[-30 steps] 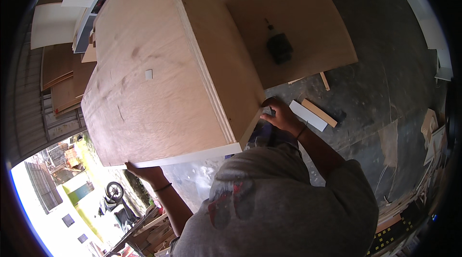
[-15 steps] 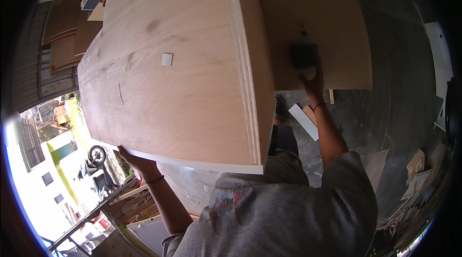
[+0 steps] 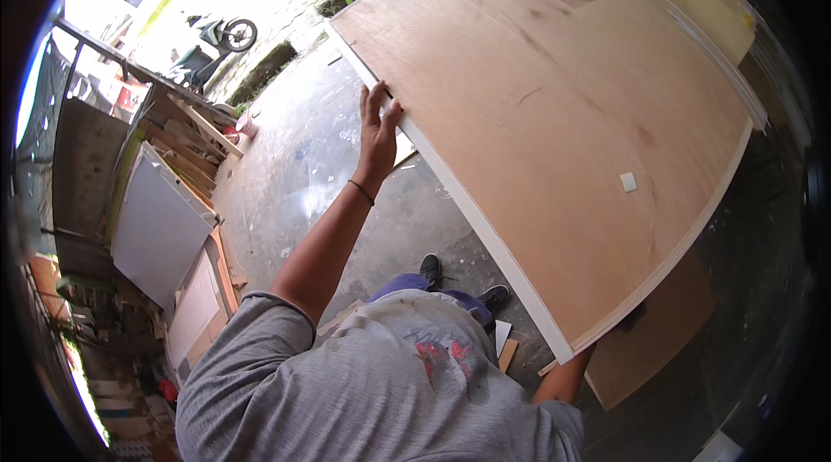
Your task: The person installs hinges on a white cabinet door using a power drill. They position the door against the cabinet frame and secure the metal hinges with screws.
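A large wooden cabinet-like piece (image 3: 537, 107) with a plywood face fills the right half of the head view. White edging (image 3: 467, 215) runs along its left side, and a small white square (image 3: 628, 182) lies on the face. My left hand (image 3: 381, 129) rests at that white edge, fingers stretched and apart. My right hand goes down behind the near corner; only the right forearm (image 3: 563, 380) shows, and the fingers are hidden. A small dark thing (image 3: 632, 317) peeks out past the near right edge, over a brown board (image 3: 658, 336) lower down.
White and brown offcuts (image 3: 505, 348) lie on the floor by my shoes (image 3: 430, 266). Leaning panels (image 3: 160, 220) and stacked wood stand at left. A motorbike (image 3: 212, 42) is outside at upper left. Yellowish panels (image 3: 710, 8) stand at far right.
My view has swung left, so the wooden piece now lies to the right. My left hand's fingers have spread at the edge. My right hand, earlier visible holding a blurred dark block, is now hidden.
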Demonstrator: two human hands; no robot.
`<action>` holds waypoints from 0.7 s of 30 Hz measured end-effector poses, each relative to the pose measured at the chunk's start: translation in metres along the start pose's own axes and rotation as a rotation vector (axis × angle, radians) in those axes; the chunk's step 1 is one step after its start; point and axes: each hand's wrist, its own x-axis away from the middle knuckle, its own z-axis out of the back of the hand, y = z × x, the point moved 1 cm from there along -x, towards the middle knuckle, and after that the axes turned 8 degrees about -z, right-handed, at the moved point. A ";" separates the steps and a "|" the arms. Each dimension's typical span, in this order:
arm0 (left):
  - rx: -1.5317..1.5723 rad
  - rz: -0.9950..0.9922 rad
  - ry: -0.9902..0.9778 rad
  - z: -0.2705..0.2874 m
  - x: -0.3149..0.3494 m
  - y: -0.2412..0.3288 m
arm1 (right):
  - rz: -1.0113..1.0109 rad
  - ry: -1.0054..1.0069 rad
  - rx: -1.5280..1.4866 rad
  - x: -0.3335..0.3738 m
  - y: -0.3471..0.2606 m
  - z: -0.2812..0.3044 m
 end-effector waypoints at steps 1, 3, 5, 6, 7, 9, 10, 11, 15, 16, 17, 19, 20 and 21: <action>-0.037 -0.005 -0.015 0.000 0.001 0.004 | -0.027 0.013 -0.022 0.008 0.005 0.009; -0.108 -0.014 -0.033 0.000 0.003 0.009 | -0.097 0.039 -0.060 0.030 0.013 0.021; -0.191 -0.089 -0.026 0.006 0.011 0.005 | -0.156 0.053 -0.076 0.053 0.021 0.034; -0.235 -0.120 -0.020 0.014 0.018 0.003 | -0.186 0.043 -0.081 0.063 0.025 0.040; -0.261 -0.141 -0.016 0.017 0.020 0.004 | -0.222 0.046 -0.092 0.076 0.029 0.046; -0.247 -0.161 -0.026 0.027 0.022 0.002 | -0.295 0.045 -0.104 0.106 0.036 0.056; -0.242 -0.181 -0.040 0.034 0.022 0.000 | -0.328 0.036 -0.112 0.116 0.038 0.061; -0.273 -0.224 -0.035 0.041 0.025 -0.006 | -0.362 0.029 -0.111 0.130 0.039 0.066; -0.212 -0.281 -0.063 0.082 0.031 -0.010 | -0.428 -0.022 -0.057 0.190 0.030 0.063; -0.200 -0.276 -0.060 0.091 0.033 -0.016 | -0.426 -0.042 -0.027 0.205 0.025 0.059; -0.194 -0.314 -0.077 0.102 0.036 -0.022 | -0.420 -0.073 -0.003 0.219 0.017 0.053; -0.160 -0.360 -0.097 0.117 0.038 -0.032 | -0.373 -0.145 0.045 0.245 -0.005 0.037; -0.146 -0.362 -0.103 0.125 0.037 -0.036 | -0.336 -0.184 0.067 0.256 -0.017 0.029; -0.110 -0.387 -0.121 0.135 0.035 -0.038 | -0.285 -0.218 0.091 0.265 -0.033 0.016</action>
